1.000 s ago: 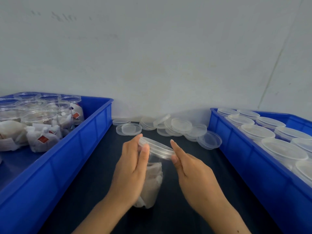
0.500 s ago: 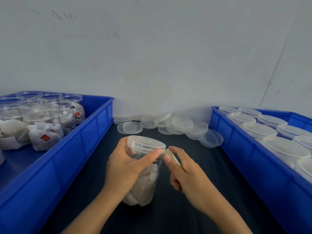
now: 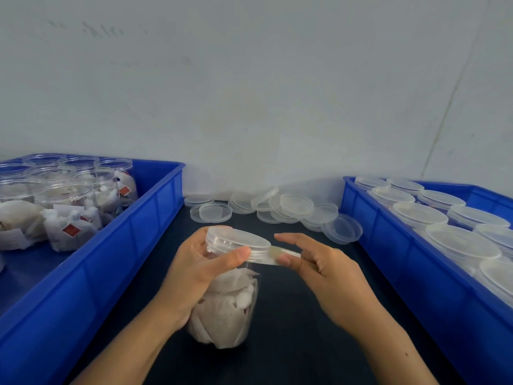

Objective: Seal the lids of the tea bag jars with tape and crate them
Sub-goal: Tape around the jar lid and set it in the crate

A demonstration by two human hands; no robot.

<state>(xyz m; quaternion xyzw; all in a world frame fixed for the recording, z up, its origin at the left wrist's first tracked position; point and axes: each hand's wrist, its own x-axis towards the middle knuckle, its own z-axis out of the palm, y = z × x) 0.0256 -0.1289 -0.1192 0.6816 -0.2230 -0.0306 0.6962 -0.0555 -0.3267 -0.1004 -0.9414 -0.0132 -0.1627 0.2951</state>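
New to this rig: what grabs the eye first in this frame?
Centre foreground: the left hand grips a clear tea bag jar with its lid on, while the right hand pinches a strip of tape running from the lid's edge. Two blue crates frame it: the left crate holds lidless jars of tea bags, the right crate holds lidded ones. Loose lids lie by the wall.

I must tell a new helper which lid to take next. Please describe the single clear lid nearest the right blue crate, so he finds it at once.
Start at the blue plastic crate of lidded jars on the right. Between it and the other crate, a heap of clear round plastic lids lies on the dark table by the wall. The wanted clear lid is the heap's rightmost one, beside that crate's near corner, lying rim-up and mostly uncovered.
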